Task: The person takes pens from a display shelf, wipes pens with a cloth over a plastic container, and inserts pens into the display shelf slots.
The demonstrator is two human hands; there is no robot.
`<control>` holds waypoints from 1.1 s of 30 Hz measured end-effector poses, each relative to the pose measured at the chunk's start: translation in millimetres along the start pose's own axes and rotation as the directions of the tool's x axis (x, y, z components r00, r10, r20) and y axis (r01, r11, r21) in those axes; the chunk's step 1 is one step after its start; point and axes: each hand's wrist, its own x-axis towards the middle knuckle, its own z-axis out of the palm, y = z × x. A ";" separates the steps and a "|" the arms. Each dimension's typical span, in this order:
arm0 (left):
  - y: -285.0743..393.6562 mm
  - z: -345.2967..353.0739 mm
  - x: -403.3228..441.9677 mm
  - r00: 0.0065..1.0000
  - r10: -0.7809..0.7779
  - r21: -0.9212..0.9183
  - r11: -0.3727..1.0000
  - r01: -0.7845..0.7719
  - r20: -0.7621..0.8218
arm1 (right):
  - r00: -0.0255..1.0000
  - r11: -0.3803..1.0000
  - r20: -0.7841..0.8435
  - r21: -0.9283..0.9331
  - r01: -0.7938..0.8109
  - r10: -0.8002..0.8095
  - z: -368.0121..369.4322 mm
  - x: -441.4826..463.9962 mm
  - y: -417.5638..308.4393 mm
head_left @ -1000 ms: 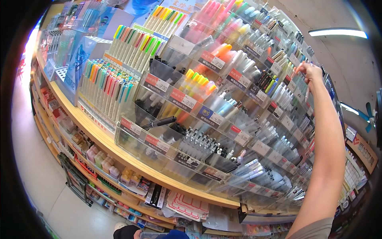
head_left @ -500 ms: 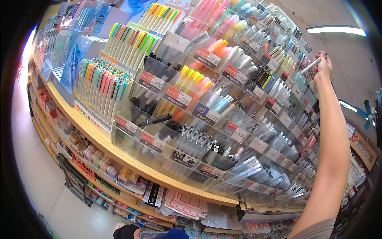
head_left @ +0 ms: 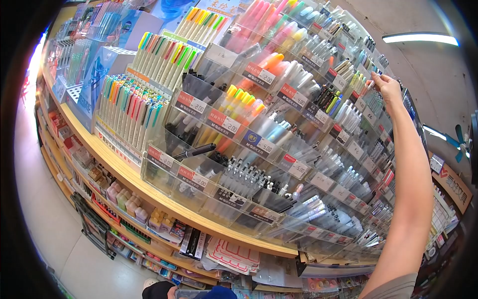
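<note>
My right hand (head_left: 387,88) reaches up to the upper right tiers of a clear stepped pen rack (head_left: 234,130). Its fingers are pinched together round the upper end of a pale pen (head_left: 369,86), whose lower part is hard to tell from the pens around it. Price labels (head_left: 369,115) line the tier fronts just below the hand. My left hand does not show; a small patch of skin at the bottom edge is too little to identify.
Colored markers (head_left: 130,107) stand in a display at the left. A wooden shelf edge (head_left: 199,222) runs beneath the rack, with boxed goods on lower shelves. A dark folded frame (head_left: 92,224) stands by the aisle floor (head_left: 59,199). A blue fan (head_left: 460,142) is at the far right.
The pale pen was held up clear of the rack half a second ago. My right hand has since come down and left, bringing the pen back among the upper tiers.
</note>
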 end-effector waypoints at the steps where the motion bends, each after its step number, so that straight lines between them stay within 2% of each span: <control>1: 0.2 -0.2 0.0 1.000 -0.003 0.001 1.000 0.003 0.002 | 1.000 0.998 0.004 -0.058 -0.013 0.013 0.4 -2.1 1.3; 3: 1.4 -0.6 0.2 1.000 -0.010 0.003 1.000 0.010 0.007 | 0.999 0.977 0.011 -0.206 -0.050 0.053 0.3 -5.1 1.4; 6: 2.0 -0.8 0.3 0.999 -0.028 0.002 1.000 0.027 0.019 | 0.998 0.985 0.060 -0.170 -0.012 0.023 3.0 -5.8 5.9; 9: 1.9 -0.3 0.4 0.999 -0.041 0.016 0.999 0.040 0.028 | 1.000 0.933 -0.029 -0.360 -0.020 0.010 5.3 -16.9 -4.0; 15: 2.1 2.4 -0.1 1.000 -0.003 0.033 0.999 0.003 0.010 | 0.999 0.963 -0.016 -0.267 0.043 -0.050 8.0 -13.8 14.6; 18: 8.8 -1.2 0.4 0.997 -0.067 0.031 0.997 0.065 0.043 | 0.995 0.934 0.068 -0.344 0.097 -0.078 7.7 -6.3 30.3; 19: 6.5 0.4 -0.3 0.999 -0.044 0.023 0.999 0.044 0.027 | 0.996 0.929 0.060 -0.359 0.084 -0.067 8.4 -7.9 29.6; 22: -0.8 5.8 -2.7 1.000 -0.004 0.018 1.000 0.004 -0.001 | 0.993 0.943 -0.013 -0.314 0.111 -0.121 7.9 -0.3 38.8; 25: 3.9 5.2 -5.6 0.999 -0.048 0.003 0.999 0.048 0.006 | 0.940 0.963 -0.247 -0.191 0.192 -0.237 8.9 -22.4 24.8; 29: -6.4 12.6 -3.4 0.999 0.040 0.012 0.999 -0.039 -0.016 | 0.905 0.946 -0.336 -0.276 0.171 -0.262 -0.8 -40.9 12.3; 32: -10.1 16.8 -1.8 0.983 0.156 0.021 0.988 -0.154 -0.094 | 0.852 0.924 -0.385 -0.279 0.259 -0.355 7.6 -80.0 -10.6; 33: -8.2 16.8 -2.0 0.989 0.125 -0.001 0.992 -0.126 -0.081 | 0.855 0.920 -0.350 -0.226 0.320 -0.383 15.0 -101.8 -21.4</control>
